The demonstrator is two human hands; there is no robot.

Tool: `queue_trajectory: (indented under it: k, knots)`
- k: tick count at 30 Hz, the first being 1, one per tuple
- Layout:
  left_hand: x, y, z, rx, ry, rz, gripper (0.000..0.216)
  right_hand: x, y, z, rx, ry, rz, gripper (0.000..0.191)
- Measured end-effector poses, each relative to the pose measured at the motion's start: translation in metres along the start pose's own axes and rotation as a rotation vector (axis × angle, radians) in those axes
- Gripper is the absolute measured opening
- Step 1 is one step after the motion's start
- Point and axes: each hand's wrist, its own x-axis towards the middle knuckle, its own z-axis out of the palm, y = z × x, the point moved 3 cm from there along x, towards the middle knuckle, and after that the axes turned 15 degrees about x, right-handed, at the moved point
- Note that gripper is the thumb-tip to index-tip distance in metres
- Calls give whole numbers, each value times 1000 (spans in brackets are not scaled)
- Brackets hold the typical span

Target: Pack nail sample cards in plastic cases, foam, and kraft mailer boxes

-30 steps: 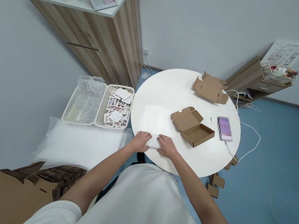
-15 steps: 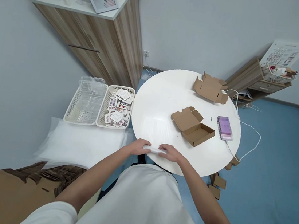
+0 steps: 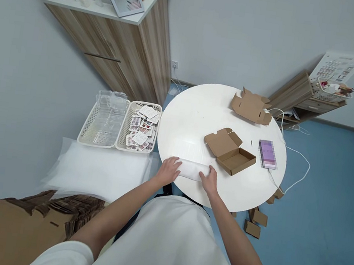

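"Head view, and the action is at the near edge of the rounded white table (image 3: 188,108): a smooth, oblong white bundle (image 3: 190,170) lies there, crosswise."

"And the hands?"

"Both are on it! The left hand (image 3: 168,170) curls its fingers over one end; the right hand (image 3: 209,180) grips the other between thumb and fingers."

"What else is on that tabletop?"

"An open brown cardboard box (image 3: 236,161) to the right, a partly folded brown cardboard blank (image 3: 251,107) at the far edge, and a purple rectangle blurred by pixels (image 3: 267,154) with a white cable."

"And around the room?"

"Blue floor (image 3: 326,191), pale grey wall (image 3: 241,36), a tall wood-grain cabinet (image 3: 110,41) at far left, and a white perforated plastic basket (image 3: 133,149) of printed cards (image 3: 139,138) just beside the table."
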Motion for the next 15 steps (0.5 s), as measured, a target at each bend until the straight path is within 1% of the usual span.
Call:
queue_trajectory:
  k: [2,5,7,9,11,12,13,15]
  knots:
    - [-8,11,3,30,-36,100,38,-13,8,3,103,2,102,71]
    - [-14,18,9,58,-74,115,43,-19,8,7,292,25,269,80]
    - [-16,18,12,66,-77,105,46,-15,4,8,402,12,375,76]
    - [-16,17,13,76,-71,108,47,-9,-3,8,441,-58,432,59]
    - [-16,16,14,84,-68,115,47,-4,-9,7,414,-129,418,38]
    - [-16,17,14,84,-70,117,47,-3,-12,7,392,-141,390,31]
    - [-15,17,14,81,-72,117,48,-2,-15,8,375,-138,355,27]
    - [-15,18,13,70,-77,112,48,-2,-22,13,366,-121,291,26]
